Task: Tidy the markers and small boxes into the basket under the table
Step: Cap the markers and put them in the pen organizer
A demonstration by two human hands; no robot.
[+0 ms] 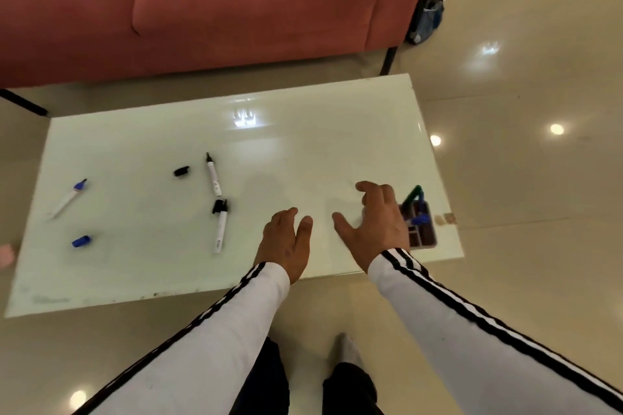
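Both hands are low over the glass surface. The left hand has its grip loosely spread, and the right hand is spread too, holding nothing. Black markers lie centre-left and a blue marker far left. The basket shows through the glass at right.

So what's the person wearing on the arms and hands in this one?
The left sleeve and right sleeve are long and white, with black stripes running lengthwise to the cuff. The left hand and right hand are bare, no gloves.
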